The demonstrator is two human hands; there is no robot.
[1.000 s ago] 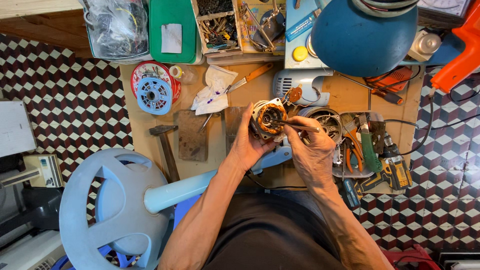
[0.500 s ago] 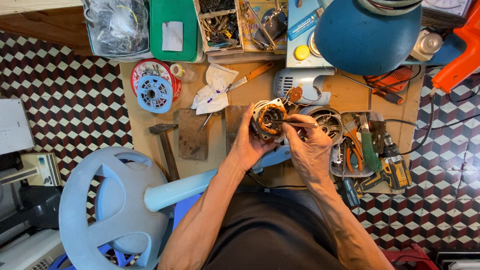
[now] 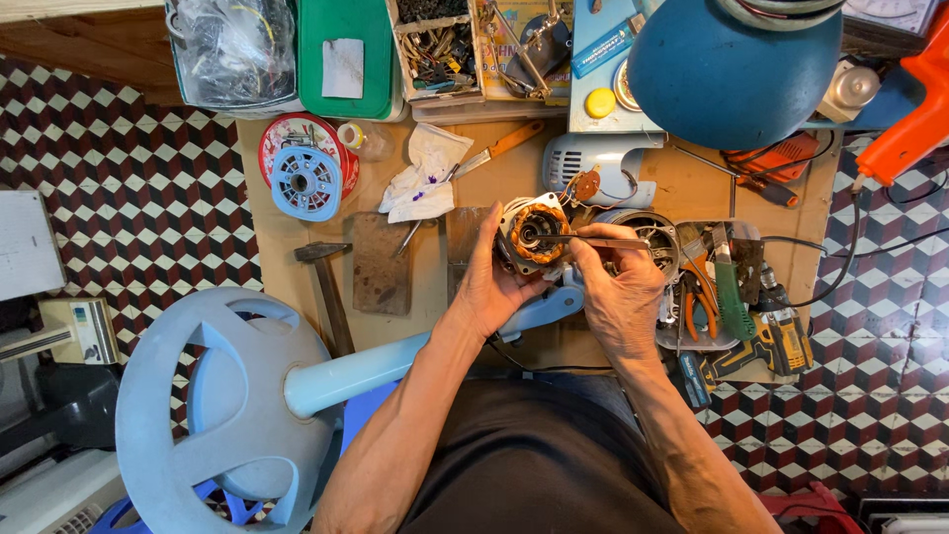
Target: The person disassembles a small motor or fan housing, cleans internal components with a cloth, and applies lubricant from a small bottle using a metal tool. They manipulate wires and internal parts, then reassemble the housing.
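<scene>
Fan motor already out of its housing and stripped to bare copper windings, propped up off the tabletop; rear cover lying apart just beyond both hands, steel ring just past the right hand, so dismantling looks well advanced, with work on the motor's centre under way and reassembly not begun, judging by the loose parts. Left hand curled around the motor's near side, fingers wrapped up its left edge, gripping it firmly and tilting the open face upward. Right hand closed in a pinch on a thin metal tool, probably tweezers or a pick, its tip reaching left into the hub of the motor. Pale blue fan stand running from under the left wrist down to the person's lower left. Pliers and a green-handled screwdriver just right of the right hand; hammer and a wooden block well left of the left hand; crumpled rag beyond that hand.
</scene>
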